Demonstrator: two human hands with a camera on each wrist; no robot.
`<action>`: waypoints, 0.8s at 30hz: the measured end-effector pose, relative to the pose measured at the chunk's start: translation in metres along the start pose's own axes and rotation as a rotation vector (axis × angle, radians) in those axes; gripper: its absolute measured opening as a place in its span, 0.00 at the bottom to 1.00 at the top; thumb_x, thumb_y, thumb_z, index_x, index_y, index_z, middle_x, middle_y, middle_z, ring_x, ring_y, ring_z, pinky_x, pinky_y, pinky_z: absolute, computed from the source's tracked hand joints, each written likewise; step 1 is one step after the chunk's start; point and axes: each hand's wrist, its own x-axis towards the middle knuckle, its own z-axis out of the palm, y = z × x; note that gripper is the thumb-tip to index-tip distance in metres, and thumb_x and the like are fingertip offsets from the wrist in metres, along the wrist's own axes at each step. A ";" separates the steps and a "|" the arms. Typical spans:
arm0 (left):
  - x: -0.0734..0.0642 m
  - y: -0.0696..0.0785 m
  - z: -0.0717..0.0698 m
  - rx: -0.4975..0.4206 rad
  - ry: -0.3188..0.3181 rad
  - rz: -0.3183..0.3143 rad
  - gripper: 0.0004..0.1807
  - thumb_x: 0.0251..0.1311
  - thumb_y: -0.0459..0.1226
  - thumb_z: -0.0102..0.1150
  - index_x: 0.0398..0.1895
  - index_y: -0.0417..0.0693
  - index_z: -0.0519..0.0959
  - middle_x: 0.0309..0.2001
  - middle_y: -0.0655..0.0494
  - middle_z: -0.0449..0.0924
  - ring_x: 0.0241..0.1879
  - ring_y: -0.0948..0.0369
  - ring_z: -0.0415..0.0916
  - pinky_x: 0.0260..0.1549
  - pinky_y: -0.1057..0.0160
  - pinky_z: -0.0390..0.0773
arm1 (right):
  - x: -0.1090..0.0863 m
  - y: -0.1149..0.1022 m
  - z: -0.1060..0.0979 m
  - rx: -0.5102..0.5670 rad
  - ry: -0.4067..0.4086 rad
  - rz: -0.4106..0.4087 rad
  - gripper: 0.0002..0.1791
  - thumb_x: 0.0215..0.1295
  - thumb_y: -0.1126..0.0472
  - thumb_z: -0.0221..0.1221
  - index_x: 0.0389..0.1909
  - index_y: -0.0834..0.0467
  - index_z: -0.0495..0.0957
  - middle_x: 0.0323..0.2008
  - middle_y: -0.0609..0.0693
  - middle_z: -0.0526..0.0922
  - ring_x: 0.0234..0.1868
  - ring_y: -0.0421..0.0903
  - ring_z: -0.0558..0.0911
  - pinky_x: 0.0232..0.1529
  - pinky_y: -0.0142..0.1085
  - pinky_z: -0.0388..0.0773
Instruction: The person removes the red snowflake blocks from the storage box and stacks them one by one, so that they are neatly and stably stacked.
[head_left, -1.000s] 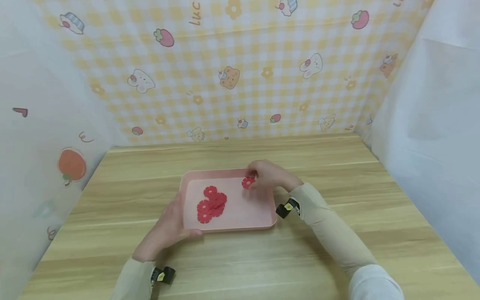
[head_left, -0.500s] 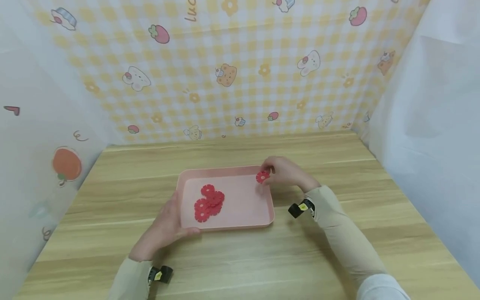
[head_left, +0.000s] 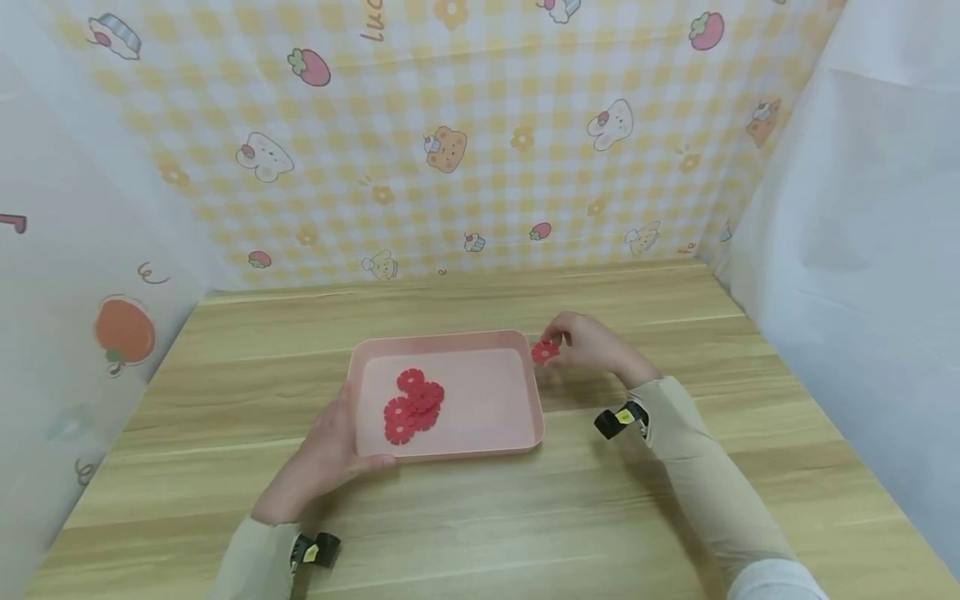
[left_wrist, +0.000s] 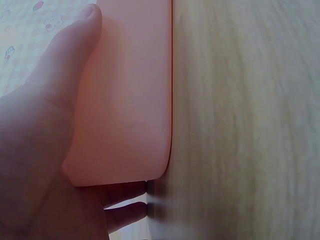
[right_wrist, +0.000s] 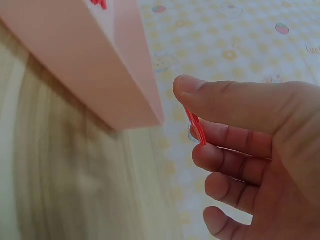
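A pink tray (head_left: pixel 480 392) lies on the table, with several red slotted plastic discs (head_left: pixel 412 404) piled in its left half. My left hand (head_left: pixel 330 446) rests at the tray's near left corner. In the left wrist view its thumb (left_wrist: pixel 75 50) lies along one outer wall, and straight fingers reach round the corner. My right hand (head_left: pixel 588 342) is just past the tray's far right corner. It pinches a red slotted disc (head_left: pixel 544 352) between thumb and fingers. The right wrist view shows that disc (right_wrist: pixel 196 127) edge-on, apart from the tray wall, with the lower fingers loosely bent.
The wood-grain table (head_left: pixel 480 533) extends around the tray on every side. A yellow checked cloth (head_left: pixel 450 108) hangs at the back. White sheets stand at the left (head_left: pixel 67 333) and right (head_left: pixel 855 250). Each wrist wears a black camera (head_left: pixel 615 423).
My right hand has carried the pinched disc rightward from above the tray's interior to outside its right edge. The left hand keeps its place on the tray corner; the view has shifted slightly.
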 end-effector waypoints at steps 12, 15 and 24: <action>-0.001 -0.001 0.002 0.003 -0.029 -0.070 0.67 0.34 0.58 0.76 0.71 0.38 0.45 0.58 0.41 0.65 0.56 0.46 0.65 0.53 0.39 0.73 | -0.016 0.024 0.010 0.059 -0.004 0.099 0.20 0.50 0.62 0.70 0.45 0.61 0.79 0.37 0.51 0.78 0.37 0.48 0.73 0.37 0.36 0.71; -0.001 0.000 0.001 0.004 -0.036 -0.072 0.67 0.34 0.58 0.76 0.71 0.38 0.45 0.58 0.41 0.65 0.56 0.46 0.66 0.54 0.39 0.73 | -0.019 0.029 0.014 0.069 -0.017 0.106 0.19 0.50 0.61 0.71 0.44 0.61 0.79 0.36 0.51 0.78 0.36 0.46 0.73 0.37 0.36 0.72; 0.000 0.003 0.000 -0.006 -0.033 -0.058 0.67 0.34 0.56 0.77 0.71 0.39 0.45 0.59 0.41 0.65 0.57 0.46 0.66 0.53 0.39 0.73 | -0.021 0.039 0.028 0.107 -0.028 0.107 0.17 0.49 0.63 0.71 0.40 0.61 0.79 0.35 0.51 0.79 0.36 0.45 0.75 0.39 0.37 0.73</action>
